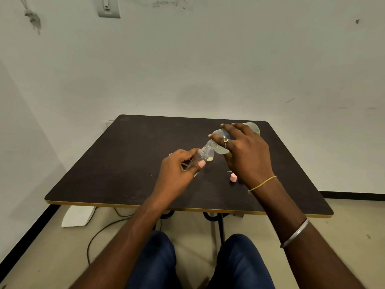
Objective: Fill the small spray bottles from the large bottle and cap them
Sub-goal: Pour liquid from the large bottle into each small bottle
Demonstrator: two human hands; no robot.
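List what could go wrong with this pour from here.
1. The large bottle, tipped by the right hand, meets the narrow neck of the small bottle gripped in the left hand. A slight misalignment would likely spill liquid onto the table.
2. The pink cap lies loose beside the right wrist. Lowering that arm might knock it away.

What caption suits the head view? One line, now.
Right hand tips large bottle into small spray bottle held by left hand; pink cap on table.
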